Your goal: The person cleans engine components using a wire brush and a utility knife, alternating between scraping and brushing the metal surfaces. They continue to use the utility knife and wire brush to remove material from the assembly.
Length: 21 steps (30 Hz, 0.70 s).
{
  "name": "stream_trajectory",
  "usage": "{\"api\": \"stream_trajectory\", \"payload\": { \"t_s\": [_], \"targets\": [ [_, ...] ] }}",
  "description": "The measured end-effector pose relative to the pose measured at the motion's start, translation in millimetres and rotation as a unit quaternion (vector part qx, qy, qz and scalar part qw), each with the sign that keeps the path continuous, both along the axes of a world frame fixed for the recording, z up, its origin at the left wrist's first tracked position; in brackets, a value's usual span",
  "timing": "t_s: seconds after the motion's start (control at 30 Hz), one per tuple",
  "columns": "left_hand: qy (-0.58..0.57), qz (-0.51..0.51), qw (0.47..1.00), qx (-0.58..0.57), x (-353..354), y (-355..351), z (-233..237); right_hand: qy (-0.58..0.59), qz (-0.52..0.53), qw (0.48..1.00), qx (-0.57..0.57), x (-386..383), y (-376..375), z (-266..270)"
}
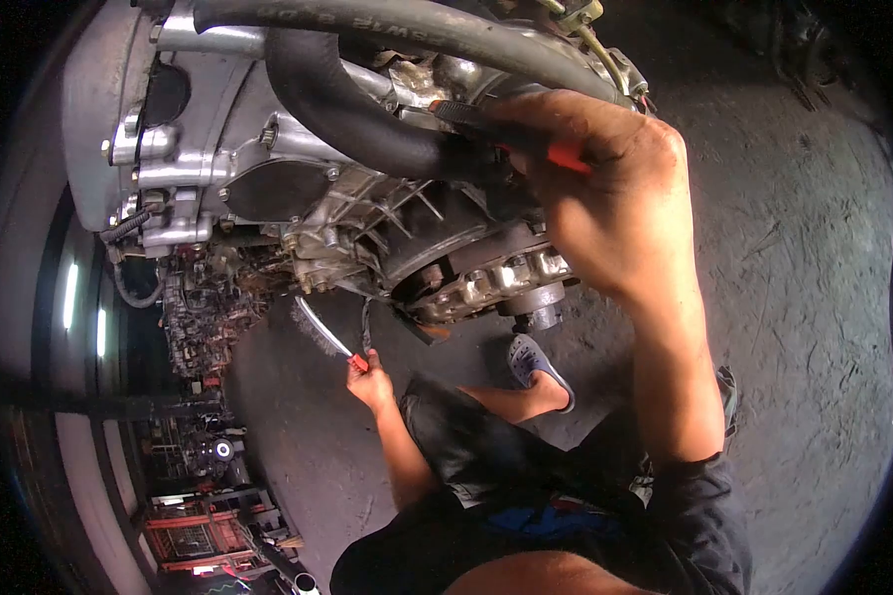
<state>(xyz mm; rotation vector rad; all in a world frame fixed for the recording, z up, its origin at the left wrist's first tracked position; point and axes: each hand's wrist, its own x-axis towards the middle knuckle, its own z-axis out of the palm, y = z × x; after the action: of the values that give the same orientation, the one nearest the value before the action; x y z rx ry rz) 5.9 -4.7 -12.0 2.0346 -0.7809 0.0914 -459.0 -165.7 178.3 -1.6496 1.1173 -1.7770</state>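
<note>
My left hand point(371, 385) is closed round the red handle of a wire brush point(321, 331), whose bristles lie just below the engine's underside. Raised close to the camera, my right hand point(605, 169) grips a black and red tool point(566, 153); its far end is beside a thick black hose point(337, 109). Both hands are at a large metal engine point(268, 183) with ribbed castings, bolts and a round flange. A grey hose point(417, 30) passes over the top of it. What the tool touches is hidden by the hand and hose.
Dark concrete floor point(794, 268) extends on the right. A leg in a grey clog point(536, 369) stands below the engine. Greasy mechanical parts point(203, 317) lie at the left, with a red metal rack point(193, 540) at the lower left.
</note>
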Motion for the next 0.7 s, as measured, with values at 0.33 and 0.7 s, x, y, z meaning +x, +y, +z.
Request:
{"api": "stream_trajectory", "payload": {
  "t_s": [0.33,0.7],
  "targets": [
    [-0.062,-0.022,0.998,-0.005,-14.4,3.9,10.3,-0.015,-0.060,0.998,-0.023,13.0,8.2,2.9],
    [0.022,-0.010,0.999,-0.024,-16.1,-1.2,10.9,0.013,-0.012,1.000,-0.008,9.6,-7.3,-2.9]
  ]
}}
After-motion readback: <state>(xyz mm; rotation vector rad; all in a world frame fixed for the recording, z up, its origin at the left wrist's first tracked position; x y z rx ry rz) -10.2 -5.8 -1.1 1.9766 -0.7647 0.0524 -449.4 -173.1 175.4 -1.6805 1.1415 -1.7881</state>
